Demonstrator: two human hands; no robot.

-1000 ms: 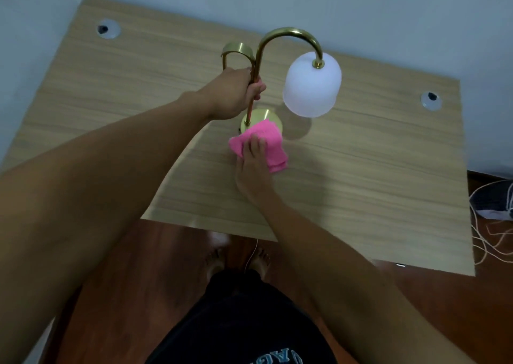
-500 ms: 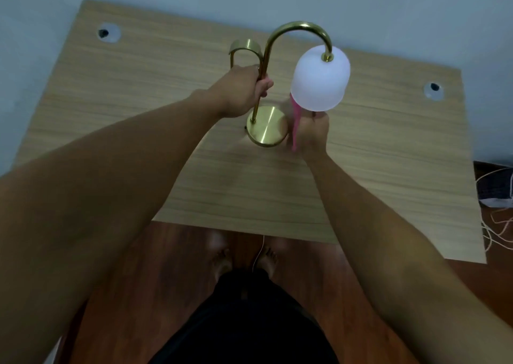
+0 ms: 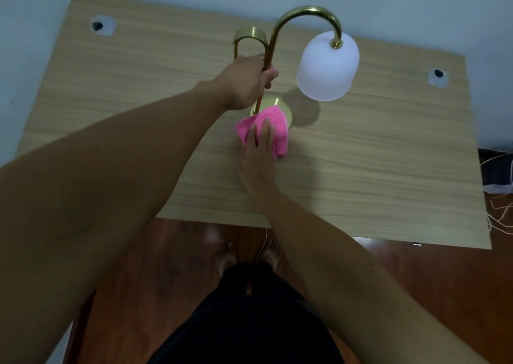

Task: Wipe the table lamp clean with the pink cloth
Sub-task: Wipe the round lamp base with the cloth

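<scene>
Head view shows the left hand (image 3: 247, 81) gripping the curved brass table lamp (image 3: 277, 33) stem to steady it while the right hand (image 3: 258, 152), fingers spread, presses the pink cloth (image 3: 274, 123) onto its round base on the wooden table (image 3: 388, 169).

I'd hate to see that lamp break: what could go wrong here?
The white shade hangs off to one side of the small brass base, so the lamp may tip if the left hand loosens on the stem. The right hand pressing the pink cloth could also slide the base.
</scene>
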